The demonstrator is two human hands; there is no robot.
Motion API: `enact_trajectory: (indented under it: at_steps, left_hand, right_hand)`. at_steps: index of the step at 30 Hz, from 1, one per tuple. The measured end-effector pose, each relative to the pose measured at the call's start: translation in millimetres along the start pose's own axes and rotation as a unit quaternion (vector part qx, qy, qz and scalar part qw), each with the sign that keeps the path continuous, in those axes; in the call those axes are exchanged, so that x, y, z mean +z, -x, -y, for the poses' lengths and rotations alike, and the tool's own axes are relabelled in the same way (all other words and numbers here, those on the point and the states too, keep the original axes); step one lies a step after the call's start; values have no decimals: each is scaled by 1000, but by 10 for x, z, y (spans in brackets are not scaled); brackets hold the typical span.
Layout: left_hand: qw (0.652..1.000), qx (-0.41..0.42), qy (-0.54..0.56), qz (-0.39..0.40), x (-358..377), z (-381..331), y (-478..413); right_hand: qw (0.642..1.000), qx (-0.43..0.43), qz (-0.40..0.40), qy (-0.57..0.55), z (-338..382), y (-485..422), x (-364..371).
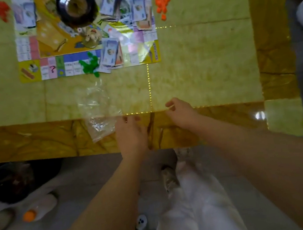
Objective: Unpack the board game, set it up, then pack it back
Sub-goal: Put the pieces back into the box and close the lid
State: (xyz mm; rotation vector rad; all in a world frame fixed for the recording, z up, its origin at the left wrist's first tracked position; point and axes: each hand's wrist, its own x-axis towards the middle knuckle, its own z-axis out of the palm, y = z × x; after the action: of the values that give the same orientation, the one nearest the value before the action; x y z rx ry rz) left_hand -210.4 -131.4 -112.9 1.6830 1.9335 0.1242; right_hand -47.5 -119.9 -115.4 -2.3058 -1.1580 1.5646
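Observation:
The game board (27, 52) lies at the far middle of the table, strewn with stacks of paper money (111, 53). Green pieces (89, 64) sit heaped on its near edge. Orange pieces (162, 3) lie to its right, and red pieces (0, 9) at the far left. A clear plastic bag (97, 111) lies flat at the table's front edge. My left hand (130, 135) rests just right of the bag with its fingers fairly straight. My right hand (180, 111) is curled, and thumb and forefinger pinch a thin pale band (171, 108); blur hides what the band is.
A dark round vase (75, 8) and a small figurine (92, 37) stand on the board. The yellow tablecloth (208, 67) has a shiny gold border (32, 140). On the floor below lie a dark bag (11, 181), a bottle with an orange cap (40, 209) and shoes.

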Motion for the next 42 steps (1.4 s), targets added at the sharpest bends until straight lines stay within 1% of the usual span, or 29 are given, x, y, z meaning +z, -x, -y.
enact_trajectory:
  at_steps: [1, 2, 3, 4, 6, 8, 9, 11, 14, 17, 19, 22, 23, 25, 27, 28, 30, 31, 33, 36, 38, 40, 42]
  left_hand:
    - [997, -21, -10, -75, -126, 63, -89]
    - [991, -47, -14, -127, -193, 130, -173]
    - [984, -83, -15, -155, -266, 182, -260]
    - [979, -127, -12, -160, -334, 271, -381]
    - [972, -200, -1, -125, -426, 428, -569]
    - [959, -274, 13, -63, -492, 560, -706]
    - [949, -312, 30, -33, -533, 615, -785]
    - [930, -355, 91, 15, -582, 676, -877]
    - [909, -363, 202, 34, -649, 712, -1026]
    - [899, -342, 273, 26, -722, 727, -1188]
    - [890, -310, 335, 3, -858, 716, -1298]
    - [851, -287, 439, -8, -1087, 716, -1461]
    - [847, -277, 454, -5, -1145, 729, -1508]
    - [838, -264, 478, -8, -1274, 779, -1632]
    - [822, -258, 508, -15, -1378, 799, -1728]
    - [810, -263, 524, -20, -1463, 842, -1810]
    - [802, -277, 530, -13, -1623, 984, -1967]
    - [814, -278, 511, -6, -1680, 1070, -2032]
    - [849, -269, 454, 8, -1820, 1290, -2167]
    - [889, -238, 388, 44, -2031, 1674, -2338]
    - [918, -213, 329, 59, -2151, 1899, -2423]
    - [953, -194, 228, 46, -2313, 2190, -2538]
    - [980, -164, 113, 12, -2485, 2478, -2681]
  right_hand:
    - [1000, -7, 16, -9, 180, -81, 87]
    - [1000, -12, 27, -7, 310, -140, 156]
    - [999, -16, 39, 3, 436, -216, 232]
    - [998, -22, 56, 19, 589, -311, 313]
    - [995, -33, 83, 50, 843, -454, 418]
    - [993, -40, 92, 61, 1059, -565, 474]
    - [993, -42, 97, 60, 1184, -636, 502]
    - [990, -35, 118, 68, 1362, -729, 542]
    - [978, -35, 175, 104, 1624, -847, 590]
    - [976, -23, 189, 107, 1778, -935, 611]
    - [977, -4, 201, 69, 1868, -975, 605]
    - [965, 17, 260, 7, 2032, -991, 573]
    - [961, 23, 275, -18, 2080, -989, 567]
    - [960, 28, 274, -46, 2215, -983, 560]
    - [964, -5, 259, -55, 2314, -1006, 552]
    - [967, -22, 246, -68, 2403, -1026, 578]
    - [972, -33, 212, -101, 2604, -1063, 682]
    - [973, -32, 199, -112, 2702, -1069, 731]
    - [973, -23, 188, -132, 2928, -1094, 888]
    - [970, 3, 187, -158, 3287, -1071, 1180]
    - [973, 7, 159, -170, 3456, -1078, 1357]
    - [976, 7, 115, -183, 3658, -1108, 1572]
    - [977, -2, 84, -194, 3855, -1167, 1754]
